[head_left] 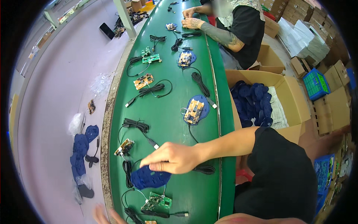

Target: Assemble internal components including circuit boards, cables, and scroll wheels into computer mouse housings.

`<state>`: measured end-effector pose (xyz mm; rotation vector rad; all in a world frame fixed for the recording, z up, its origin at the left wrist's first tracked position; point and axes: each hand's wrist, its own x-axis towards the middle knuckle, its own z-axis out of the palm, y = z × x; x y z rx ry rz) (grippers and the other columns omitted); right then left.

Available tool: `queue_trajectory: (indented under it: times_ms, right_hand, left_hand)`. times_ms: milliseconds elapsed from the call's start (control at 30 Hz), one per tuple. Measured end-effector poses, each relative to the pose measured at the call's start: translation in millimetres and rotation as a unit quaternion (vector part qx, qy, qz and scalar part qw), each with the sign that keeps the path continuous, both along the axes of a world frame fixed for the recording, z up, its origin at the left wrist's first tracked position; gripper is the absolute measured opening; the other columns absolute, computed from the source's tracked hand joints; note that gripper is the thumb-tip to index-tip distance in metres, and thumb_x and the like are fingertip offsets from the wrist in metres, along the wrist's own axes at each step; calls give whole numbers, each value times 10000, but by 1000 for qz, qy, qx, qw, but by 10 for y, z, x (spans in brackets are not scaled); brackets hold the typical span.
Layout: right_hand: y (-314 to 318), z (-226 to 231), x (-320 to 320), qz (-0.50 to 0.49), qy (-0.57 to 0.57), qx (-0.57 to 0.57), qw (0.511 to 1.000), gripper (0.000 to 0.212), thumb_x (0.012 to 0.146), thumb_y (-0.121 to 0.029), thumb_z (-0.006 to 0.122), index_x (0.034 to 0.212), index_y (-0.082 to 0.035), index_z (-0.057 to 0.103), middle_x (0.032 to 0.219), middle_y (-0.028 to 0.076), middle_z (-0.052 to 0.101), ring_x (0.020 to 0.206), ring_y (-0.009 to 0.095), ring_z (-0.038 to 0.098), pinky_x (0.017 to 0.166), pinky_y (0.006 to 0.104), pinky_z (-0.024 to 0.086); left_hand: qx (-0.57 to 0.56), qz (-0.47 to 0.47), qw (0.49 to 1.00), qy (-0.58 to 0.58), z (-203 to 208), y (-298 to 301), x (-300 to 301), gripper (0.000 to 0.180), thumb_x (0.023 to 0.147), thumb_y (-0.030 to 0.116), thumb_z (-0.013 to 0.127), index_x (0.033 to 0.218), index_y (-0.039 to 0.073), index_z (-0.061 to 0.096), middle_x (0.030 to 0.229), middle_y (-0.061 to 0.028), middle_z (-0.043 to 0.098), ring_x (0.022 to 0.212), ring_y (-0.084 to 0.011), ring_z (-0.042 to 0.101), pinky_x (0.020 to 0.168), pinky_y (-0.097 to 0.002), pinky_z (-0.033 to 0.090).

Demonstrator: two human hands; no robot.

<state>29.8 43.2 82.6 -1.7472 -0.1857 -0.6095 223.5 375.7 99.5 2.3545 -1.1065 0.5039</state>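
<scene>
- Beside the long, smooth green belt (171,112), an open brown cardboard box (294,93) with a heap of dark blue shells (253,102) and a whitish sheet (278,106) inside.
- Farther right, a blue plastic lattice crate (307,84) with something green in it, too small to make out.
- On the pale pinkish worktop (48,123) to the left, crinkled clear plastic bags (85,181) near more blue pieces (79,149).
- Along the belt, coiled black cables (201,84) and orange-brown circuit boards (143,81).
- Under the right hand (171,158), a flat, rounded dark blue shell (151,180) with small openings; lies on the belt near a green circuit board (164,200).
- Right hand: back upward, fingers close together over the shell's upper edge; cannot tell whether pinching it.
- Left hand (106,215): blurred at the lower edge, fingers apart.
</scene>
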Motion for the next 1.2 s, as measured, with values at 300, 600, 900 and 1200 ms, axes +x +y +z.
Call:
queue_trajectory:
  times_ms: [300, 600, 900, 1200]
  right_hand:
    - [-54, -65, 21, -8, 35, 15, 999, 243, 1030, -142, 557, 1181, 23, 653, 960, 211, 702, 865, 375, 672, 765, 440, 512]
    - [-72, -35, -48, -8, 39, 5, 999, 258, 1044, -112, 557, 1238, 39, 635, 1139, 179, 717, 985, 336, 712, 856, 376, 562]
    - [-261, 62, -40, -107, 68, 5, 992, 229, 1012, -97, 604, 1197, 34, 637, 975, 138, 710, 878, 182, 678, 807, 322, 545]
    - [-360, 137, 15, -66, 106, 219, 968, 257, 1040, -174, 597, 1200, 21, 644, 896, 9, 686, 689, 34, 579, 568, 224, 496]
  left_hand:
    - [212, 112, 970, -23, -665, -1003, 2316, 591, 955, 273, 639, 1460, 15, 471, 1411, -256, 528, 1300, -444, 498, 1077, -486, 412]
    - [211, 132, 968, -8, -574, -1261, 2116, 460, 947, 262, 638, 1310, -6, 554, 1274, -236, 607, 1156, -431, 594, 950, -486, 482]
    - [88, 25, 991, -99, -294, -1144, 1961, 418, 949, 200, 656, 1278, -48, 585, 1194, -275, 655, 1106, -453, 617, 948, -481, 496]
    - [39, 62, 990, -119, 182, -938, 1223, 336, 812, -20, 653, 1145, 8, 612, 1038, -207, 657, 1000, -409, 638, 856, -445, 517]
